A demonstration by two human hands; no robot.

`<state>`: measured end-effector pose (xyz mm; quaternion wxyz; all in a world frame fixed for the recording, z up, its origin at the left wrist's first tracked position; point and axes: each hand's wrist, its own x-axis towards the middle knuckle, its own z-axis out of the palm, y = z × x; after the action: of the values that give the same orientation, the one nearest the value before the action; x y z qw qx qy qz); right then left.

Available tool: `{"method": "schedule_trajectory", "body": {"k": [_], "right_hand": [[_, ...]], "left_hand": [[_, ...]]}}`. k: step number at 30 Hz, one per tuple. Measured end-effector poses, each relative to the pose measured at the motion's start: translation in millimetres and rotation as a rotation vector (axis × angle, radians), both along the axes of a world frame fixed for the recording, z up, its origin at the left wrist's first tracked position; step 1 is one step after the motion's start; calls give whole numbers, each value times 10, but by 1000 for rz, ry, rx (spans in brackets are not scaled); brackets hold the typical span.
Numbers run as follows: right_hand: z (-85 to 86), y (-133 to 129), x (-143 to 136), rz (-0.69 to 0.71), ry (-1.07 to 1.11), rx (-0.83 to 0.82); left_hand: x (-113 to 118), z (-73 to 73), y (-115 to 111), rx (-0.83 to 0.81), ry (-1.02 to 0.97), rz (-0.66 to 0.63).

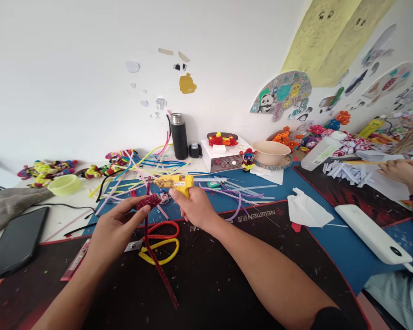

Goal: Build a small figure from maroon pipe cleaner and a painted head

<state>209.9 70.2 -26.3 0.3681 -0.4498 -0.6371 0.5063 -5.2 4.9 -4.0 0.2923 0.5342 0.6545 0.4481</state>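
While loose stems (240, 200) lie strewn beyond my fingers, I pinch a dark red fuzzy piece (150, 200) between the thumb and fingers of my left hand (113, 229), above a black mat (206, 288). My right hand (198, 208) wraps round the grip of a yellow glue gun (181, 183), its nozzle just beside the piece's upper end.

By my judgement, the work is partway through: the bulk in my grip is gathered into a thick form, but a long strand trails loose below it, passing in front of the scissors (167, 261), and looks unattached. Colourful figures (50, 176) at the far left appear finished; mine is well short of that, I reckon.

Much escapes the lens. My fingers cover part of the piece, and I cannot tell whether the trigger is squeezed, whether the nozzle touches the stem or whether any glue is out. A small pale object (164, 197) between my hands is too unclear to name. My left hand hides the scissors' blades; a co-worker's hand (402, 174) is partly cut off at right.
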Motion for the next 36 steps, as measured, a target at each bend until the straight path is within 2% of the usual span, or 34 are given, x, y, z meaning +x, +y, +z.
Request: {"method": "schedule_trajectory", "body": {"k": [9, 15, 36], "right_hand": [[16, -43, -5, 34, -30, 28], [59, -58, 1, 43, -62, 28], [54, -22, 15, -19, -42, 0]], "left_hand": [[12, 54, -6, -24, -13, 12], [3, 25, -4, -26, -13, 35], [9, 34, -11, -1, -1, 23]]}}
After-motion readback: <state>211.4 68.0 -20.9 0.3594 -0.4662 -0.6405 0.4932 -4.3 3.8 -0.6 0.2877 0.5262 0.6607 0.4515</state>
